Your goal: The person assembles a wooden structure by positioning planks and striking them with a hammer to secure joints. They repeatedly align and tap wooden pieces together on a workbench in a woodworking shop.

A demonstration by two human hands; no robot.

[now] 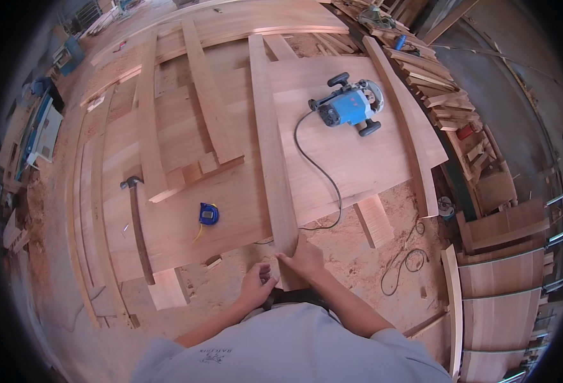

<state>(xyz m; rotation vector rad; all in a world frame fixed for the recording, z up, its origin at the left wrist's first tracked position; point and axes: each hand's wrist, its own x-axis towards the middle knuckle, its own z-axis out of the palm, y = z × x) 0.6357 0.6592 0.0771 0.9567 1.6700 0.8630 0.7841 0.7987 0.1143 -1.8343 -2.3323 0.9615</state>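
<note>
A long wooden plank [270, 137] runs from close to my body out across a large plywood sheet [230, 207]. Wrapped over the right edge of its near end is my right hand [305, 260], thumb lying on the top face. My left hand [256, 285] is just left of that same end, fingers curled in; whether anything small is inside them I cannot make out. Left of the plank lie a blue tape measure [209, 214] with a bit of yellow tape out and a claw hammer [137, 223]. A blue router [348, 107] rests on its side to the right.
More boards [208, 96] lie across the sheet at left, another plank [406, 124] at right. The router's black cord [331, 180] curves toward my plank. Wood blocks [374, 220] show under the sheet's near edge. Offcuts [444, 96] and stacked panels [502, 274] line the right side.
</note>
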